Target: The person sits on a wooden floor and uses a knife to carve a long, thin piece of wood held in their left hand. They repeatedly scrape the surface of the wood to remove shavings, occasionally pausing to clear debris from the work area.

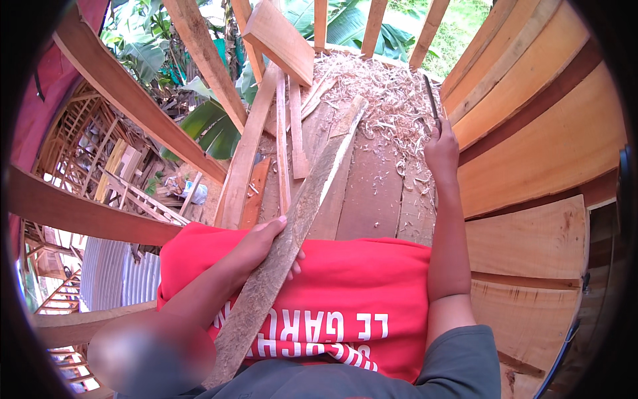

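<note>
A long rough plank (297, 216) slants from my lap up toward the floor ahead, its far end chipped to paler wood. My left hand (267, 243) is wrapped round the plank's middle, thumb on the near side and fingertips showing past the other edge. Out to the right, my right hand (441, 147) is closed on a machete (431, 96), a thin dark blade seen nearly edge-on and pointing away from me. The blade is apart from the plank. A red cloth with white lettering (359, 279) covers my lap beneath the plank.
Curled wood shavings (372, 86) cover the far part of the board floor (369, 193). Several loose strips (282, 133) lie left of the plank, near a thick wooden block (282, 43). Upright slats (199, 60) stand ahead and left; a board wall (545, 146) rises close on the right.
</note>
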Motion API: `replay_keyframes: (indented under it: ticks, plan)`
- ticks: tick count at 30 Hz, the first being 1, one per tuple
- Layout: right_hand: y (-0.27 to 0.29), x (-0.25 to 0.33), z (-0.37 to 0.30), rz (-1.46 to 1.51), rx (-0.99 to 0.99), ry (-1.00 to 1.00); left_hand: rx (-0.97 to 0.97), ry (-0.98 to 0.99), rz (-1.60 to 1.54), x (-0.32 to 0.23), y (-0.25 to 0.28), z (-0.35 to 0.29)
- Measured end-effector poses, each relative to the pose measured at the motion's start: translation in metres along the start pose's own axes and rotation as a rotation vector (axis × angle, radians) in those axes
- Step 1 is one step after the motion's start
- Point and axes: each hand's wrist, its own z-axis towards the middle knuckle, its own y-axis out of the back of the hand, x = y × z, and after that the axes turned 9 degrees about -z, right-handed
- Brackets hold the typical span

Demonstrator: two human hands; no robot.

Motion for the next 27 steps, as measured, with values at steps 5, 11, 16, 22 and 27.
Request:
replay_keyframes:
  ticks: [5,11,16,22,27]
  plan:
    - [-0.002,0.049,-0.047,0.518,0.591,0.206,-0.011,-0.014,0.008,0.000,0.001,0.000]
    - [-0.014,0.088,-0.093,0.456,0.835,0.439,-0.014,-0.001,0.014,-0.001,0.002,0.000]
    - [-0.014,0.115,-0.116,-0.010,0.770,0.431,-0.045,0.007,0.012,0.000,0.004,0.002]
    - [-0.038,0.112,-0.132,-0.043,0.407,0.384,-0.039,0.015,0.030,-0.003,0.001,0.003]
    - [-0.015,0.138,-0.145,-0.067,0.403,0.511,-0.037,0.020,-0.013,-0.002,0.004,0.000]
